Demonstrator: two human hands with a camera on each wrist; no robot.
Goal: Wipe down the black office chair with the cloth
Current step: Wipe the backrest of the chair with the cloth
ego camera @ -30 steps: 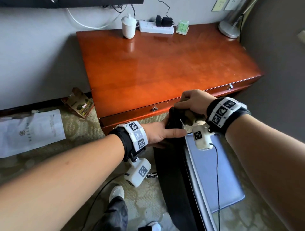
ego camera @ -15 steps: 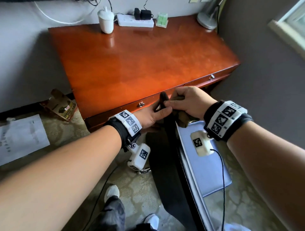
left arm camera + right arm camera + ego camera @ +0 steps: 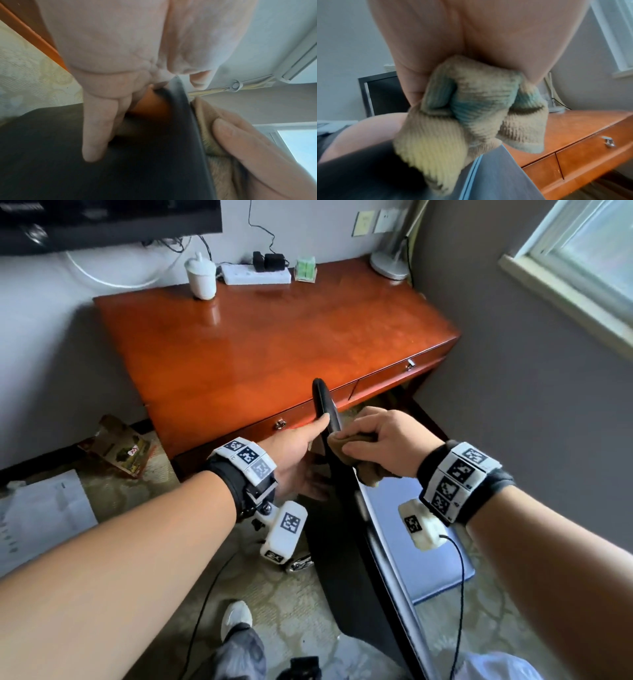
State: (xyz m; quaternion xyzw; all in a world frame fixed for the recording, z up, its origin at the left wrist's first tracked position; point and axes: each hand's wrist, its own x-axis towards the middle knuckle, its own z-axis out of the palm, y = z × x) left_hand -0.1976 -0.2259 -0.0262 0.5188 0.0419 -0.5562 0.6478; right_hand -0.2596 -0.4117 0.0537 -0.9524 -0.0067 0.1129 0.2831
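Observation:
The black office chair's backrest (image 3: 346, 542) is seen edge-on from above, its top edge (image 3: 323, 402) reaching toward the desk. My left hand (image 3: 301, 453) holds that edge, thumb on top and fingers (image 3: 96, 121) flat along the black rear face (image 3: 120, 169). My right hand (image 3: 387, 440) grips a bunched beige cloth (image 3: 349, 445) and presses it against the edge from the right side. In the right wrist view, the ribbed cloth (image 3: 471, 115) bulges from the palm onto the chair (image 3: 368, 175). The grey-blue seat (image 3: 411, 529) lies below.
A glossy wooden desk (image 3: 274, 354) with drawers stands just ahead, carrying a white cup (image 3: 202, 277), a power strip (image 3: 257, 273) and a lamp base (image 3: 388, 265). A grey wall (image 3: 531, 405) is close on the right. A cardboard box (image 3: 120, 446) and papers (image 3: 41, 508) lie on the carpet.
My right hand has slid the cloth back along the backrest's edge toward me, uncovering its far end. My left hand keeps its hold on the edge. The head view has tilted up.

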